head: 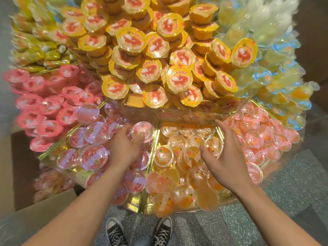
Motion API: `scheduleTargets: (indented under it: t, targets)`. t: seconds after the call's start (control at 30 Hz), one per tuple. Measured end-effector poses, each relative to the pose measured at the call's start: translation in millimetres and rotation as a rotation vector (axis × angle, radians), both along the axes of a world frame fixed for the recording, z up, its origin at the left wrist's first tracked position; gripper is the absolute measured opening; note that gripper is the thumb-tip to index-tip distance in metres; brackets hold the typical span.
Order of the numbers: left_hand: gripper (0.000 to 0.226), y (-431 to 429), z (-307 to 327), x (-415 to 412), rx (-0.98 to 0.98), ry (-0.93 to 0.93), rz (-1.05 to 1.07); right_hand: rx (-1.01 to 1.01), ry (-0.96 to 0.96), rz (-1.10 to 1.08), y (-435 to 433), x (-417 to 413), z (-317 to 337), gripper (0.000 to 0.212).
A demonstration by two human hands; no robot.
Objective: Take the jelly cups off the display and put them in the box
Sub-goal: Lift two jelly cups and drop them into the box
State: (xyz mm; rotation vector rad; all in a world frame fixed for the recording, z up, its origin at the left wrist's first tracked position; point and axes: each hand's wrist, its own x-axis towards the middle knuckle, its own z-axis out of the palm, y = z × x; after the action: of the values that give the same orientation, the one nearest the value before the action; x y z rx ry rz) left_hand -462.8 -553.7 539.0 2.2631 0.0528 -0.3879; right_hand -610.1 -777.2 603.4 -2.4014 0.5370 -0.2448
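pink jelly cup (143,130): front tier of the display (156,139), lid up, gripped by my left hand (126,146). right hand (226,150): spread, empty, above orange cups (213,144). box (23,174): off the display's front left corner, nearer my left hand.

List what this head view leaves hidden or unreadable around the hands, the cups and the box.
All in the head view:
- Left hand: fingertips curl down among the pink cups, hidden by the hand itself; grip unclear.
- Box: blurred and cut off by the left edge; how full it is cannot be told.
- Yellow cup lids: print too small and blurred to read.
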Motion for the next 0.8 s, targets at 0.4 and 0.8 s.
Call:
scheduleTargets:
  t: [0.4,0.8]
  targets:
    - [0.08,79,64,-51,0.289,-0.096,-0.408,-0.211,0.248,0.414,71,12,34,0.084]
    - [0.091,217,145,-48,0.579,-0.226,-0.553,-0.377,0.427,0.499,210,47,83,0.105]
